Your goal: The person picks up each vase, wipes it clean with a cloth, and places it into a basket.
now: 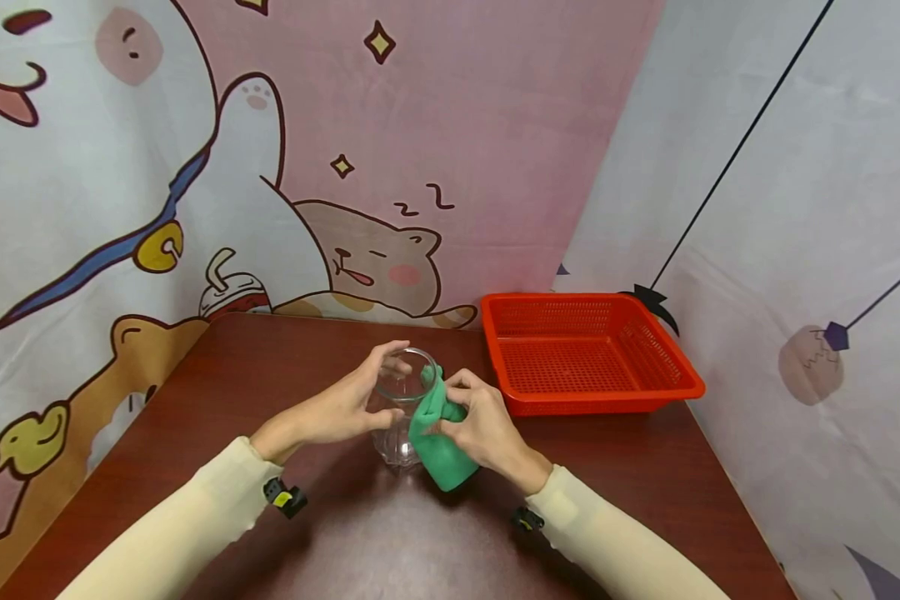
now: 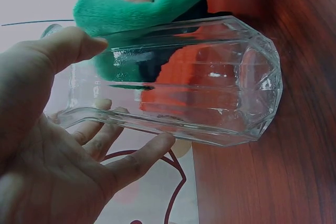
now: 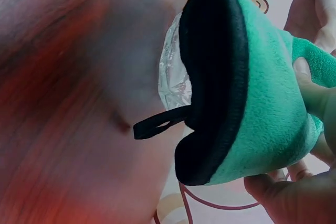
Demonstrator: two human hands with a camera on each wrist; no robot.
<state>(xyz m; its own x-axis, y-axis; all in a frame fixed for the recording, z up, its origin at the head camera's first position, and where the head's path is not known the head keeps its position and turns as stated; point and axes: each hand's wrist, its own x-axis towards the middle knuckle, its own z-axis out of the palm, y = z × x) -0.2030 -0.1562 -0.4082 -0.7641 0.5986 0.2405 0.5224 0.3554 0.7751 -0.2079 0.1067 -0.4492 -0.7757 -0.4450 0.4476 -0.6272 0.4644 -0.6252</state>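
The glass (image 1: 402,406) is clear and colourless, with ribbed facets down its sides. The cloth (image 1: 437,433) pressed to it is bright green fleece, edged in black with a small black loop (image 3: 157,125). The basket (image 1: 648,350) is vivid orange-red mesh. The table (image 1: 390,542) is dark reddish-brown, seemingly wood-grained. The sleeves (image 1: 195,517) are pale cream. The backdrop (image 1: 457,125) is pink with cartoon animals outlined in dark maroon.

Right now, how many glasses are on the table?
1. A clear faceted glass stands on the table near its middle, left hand gripping it, right hand pressing a green cloth against it. The red basket looks empty.
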